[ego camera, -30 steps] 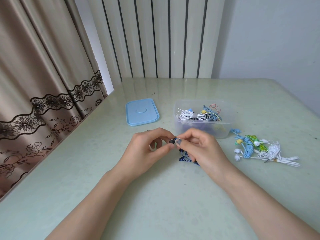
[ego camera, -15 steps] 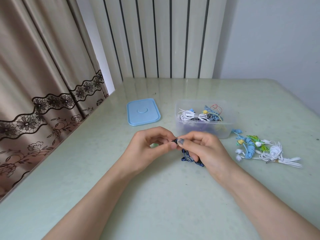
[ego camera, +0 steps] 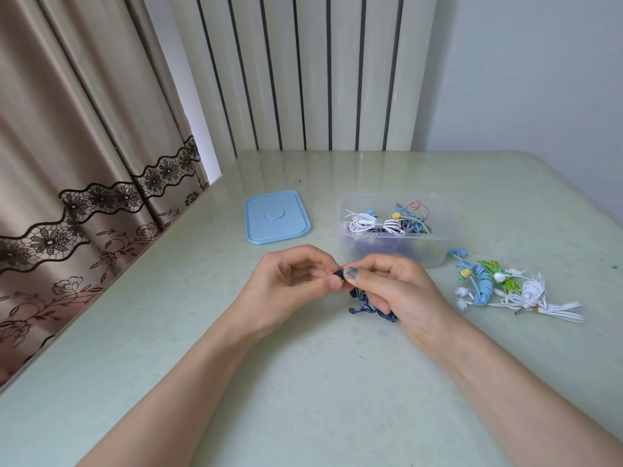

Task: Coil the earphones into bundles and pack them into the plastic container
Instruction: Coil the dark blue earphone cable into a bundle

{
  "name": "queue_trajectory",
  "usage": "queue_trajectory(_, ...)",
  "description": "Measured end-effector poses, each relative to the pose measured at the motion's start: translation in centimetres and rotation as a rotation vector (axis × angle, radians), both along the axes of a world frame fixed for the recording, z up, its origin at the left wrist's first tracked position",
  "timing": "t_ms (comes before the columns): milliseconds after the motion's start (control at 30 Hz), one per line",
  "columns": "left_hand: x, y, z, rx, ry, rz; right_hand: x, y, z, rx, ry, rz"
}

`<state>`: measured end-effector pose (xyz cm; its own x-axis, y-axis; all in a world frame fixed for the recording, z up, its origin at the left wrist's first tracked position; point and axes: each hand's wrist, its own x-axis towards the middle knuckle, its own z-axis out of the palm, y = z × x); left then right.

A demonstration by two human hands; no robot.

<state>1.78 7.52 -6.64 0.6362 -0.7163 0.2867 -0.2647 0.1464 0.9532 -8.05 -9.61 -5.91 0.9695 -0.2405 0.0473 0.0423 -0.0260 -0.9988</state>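
Your two hands meet over the middle of the worktop point(ego camera: 303, 382). Your left hand point(ego camera: 290, 284) has its fingers curled, thumb and forefinger pinching a small dark earbud end. Your right hand point(ego camera: 401, 291) is curled too, its fingertips pinching the same dark piece from the other side, while the lower fingers close over the dark blue earphones point(ego camera: 365, 306), whose cord loops hang out beneath the palm and touch the worktop.

One plastic container point(ego camera: 435, 254), clear and open, stands just beyond your right hand. Inside it lies a mix of coiled earphones: one white bundle point(ego camera: 367, 224) shows plainly on top, with light blue, yellow and red cords beside it; how many bundles lie beneath cannot be told through the cloudy wall.

To the right of the container, three more bundles lie close together on the worktop: a light blue bundle point(ego camera: 482, 288), a green bundle point(ego camera: 499, 274) and a loose white bundle point(ego camera: 532, 294), their cords overlapping.

One light blue lid point(ego camera: 274, 217) lies flat to the left of the container, apart from it. A patterned curtain point(ego camera: 84, 163) hangs along the left edge of the worktop, and a ribbed white radiator point(ego camera: 320, 72) stands behind the far edge.
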Motion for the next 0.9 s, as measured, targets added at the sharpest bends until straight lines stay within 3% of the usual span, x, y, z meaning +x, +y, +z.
queue_trajectory(900,-0.23,-0.05,0.10,-0.032,0.109,-0.064,-0.15,-0.01,-0.03,0.044,-0.008,0.039)
